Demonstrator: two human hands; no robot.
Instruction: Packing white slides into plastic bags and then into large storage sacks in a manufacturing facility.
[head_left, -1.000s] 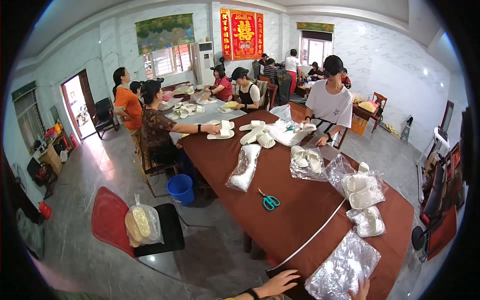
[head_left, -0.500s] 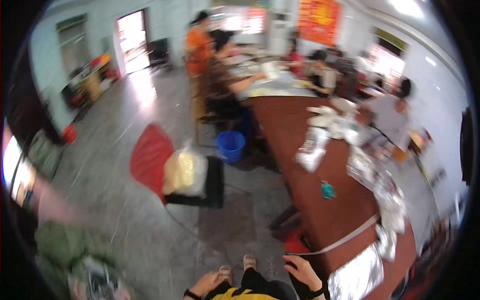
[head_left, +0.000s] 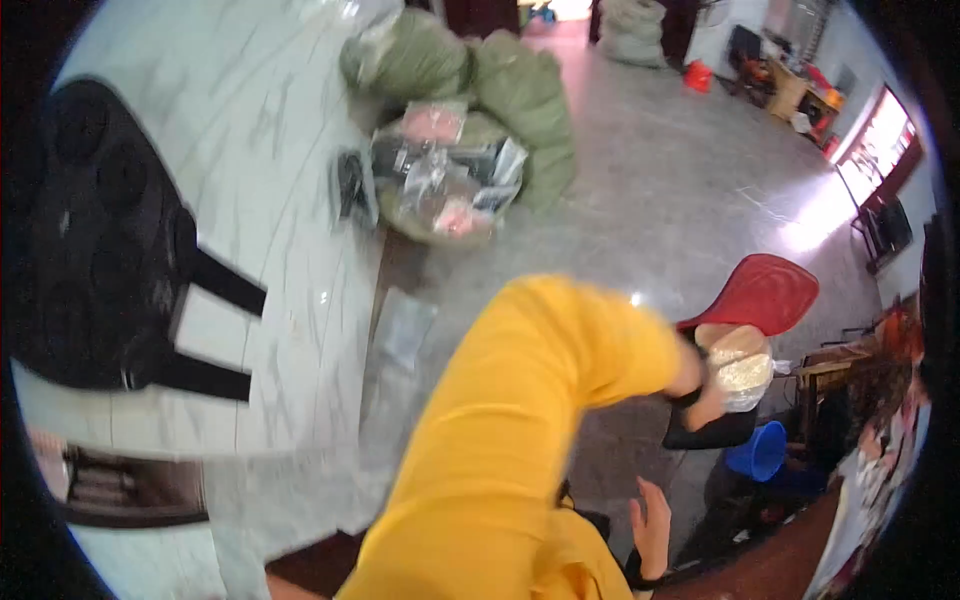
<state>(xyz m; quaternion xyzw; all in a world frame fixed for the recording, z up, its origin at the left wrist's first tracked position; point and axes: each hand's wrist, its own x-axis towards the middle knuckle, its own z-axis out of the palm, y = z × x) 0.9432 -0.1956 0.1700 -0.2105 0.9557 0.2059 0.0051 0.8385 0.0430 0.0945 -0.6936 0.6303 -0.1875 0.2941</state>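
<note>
**Arm stretched to a clear bag on a black stool**

Clear bag (head_left: 742, 372): plastic, filled with pale lumpy pieces, at right of centre in the frame. It sits on a black stool (head_left: 712, 430), just below a red chair seat (head_left: 762, 293).

One hand (head_left: 702, 400): at the end of a yellow sleeve (head_left: 520, 420) that rises from the lower centre of the frame and bends right. The hand meets the left side of the bag; motion blur hides whether its fingers are clenched or loose, and which hand it is cannot be told with certainty. It reads as the left.

Other hand (head_left: 652, 525): lower centre-right, palm up, fingers spread and released, holding nothing.

Blue bucket (head_left: 757, 452): on the floor just right of the stool.

Green sacks (head_left: 470, 70): upper centre, piled on the grey floor (head_left: 680, 170), with clear packets (head_left: 440, 170) heaped in front of them.

White marbled wall panel (head_left: 270, 200): left half of the frame, with a black frame-like object (head_left: 100, 240) against it.

Brown worktop (head_left: 790, 560): lower right corner, partly seen.
</note>
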